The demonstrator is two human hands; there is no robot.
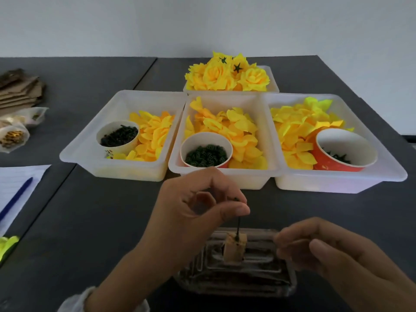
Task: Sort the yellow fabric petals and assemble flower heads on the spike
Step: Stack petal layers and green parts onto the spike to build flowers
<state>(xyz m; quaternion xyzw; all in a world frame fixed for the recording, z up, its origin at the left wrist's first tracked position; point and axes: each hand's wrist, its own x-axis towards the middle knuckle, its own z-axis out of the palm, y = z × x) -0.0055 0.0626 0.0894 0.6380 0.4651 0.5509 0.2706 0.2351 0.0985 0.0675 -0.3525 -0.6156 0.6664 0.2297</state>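
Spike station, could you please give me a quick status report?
Left hand pinching small green piece atop spike. Right hand loosely curled beside block, nothing visibly held. No petals on spike yet. Nothing in the way.

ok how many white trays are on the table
4: the left tray, the middle tray and the right tray stand in a row; the back tray sits behind the middle one, holding finished flowers. None looks hidden.
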